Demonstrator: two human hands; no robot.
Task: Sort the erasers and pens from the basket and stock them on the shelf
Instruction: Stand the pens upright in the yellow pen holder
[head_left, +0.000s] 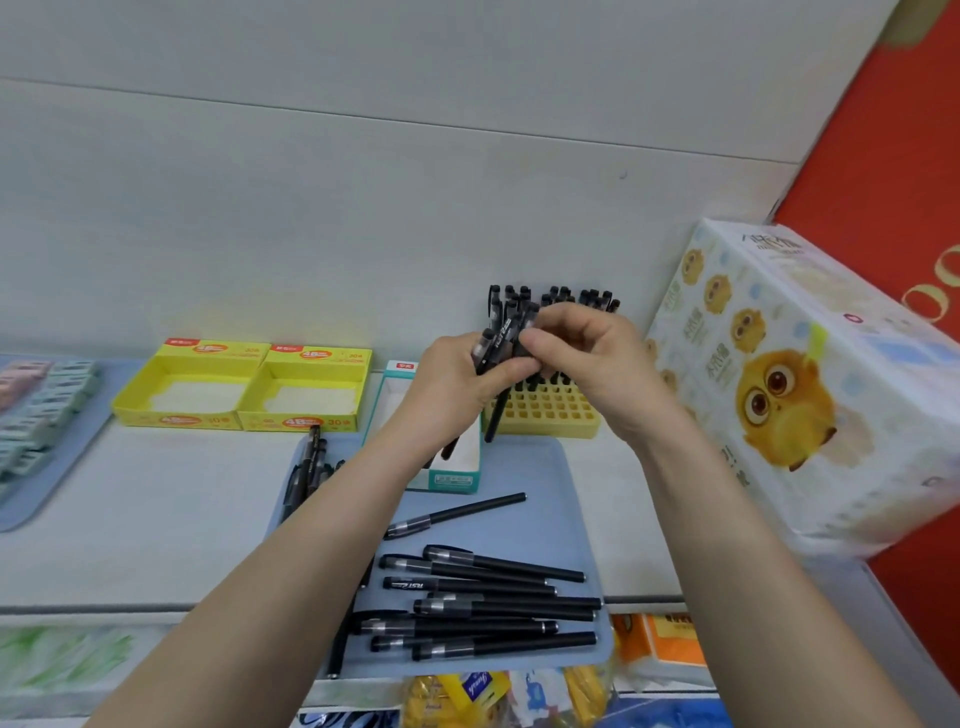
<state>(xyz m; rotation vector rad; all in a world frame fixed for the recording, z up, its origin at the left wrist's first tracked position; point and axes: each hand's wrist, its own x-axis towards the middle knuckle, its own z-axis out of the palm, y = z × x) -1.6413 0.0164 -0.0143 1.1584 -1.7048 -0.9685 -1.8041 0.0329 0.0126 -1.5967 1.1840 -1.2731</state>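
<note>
My left hand (457, 382) grips a small bunch of black pens (496, 358), their barrels pointing down over the yellow pen rack (545, 413). My right hand (587, 353) pinches the cap end of one pen in that bunch. Several black pens (550, 299) stand upright in the back rows of the rack. More black pens (483, 603) lie loose on the blue tray (550, 467) at the shelf's front. Another few pens (311, 457) lie at the tray's left edge. Pastel erasers (41, 405) sit on a second blue tray at far left.
Two open yellow boxes (244, 387) stand at the back left of the white shelf (156, 499). A teal-edged white box (457, 467) lies beneath my left wrist. A large tissue pack (789, 384) with owl prints crowds the right side. Packaged goods (660, 644) fill the shelf below.
</note>
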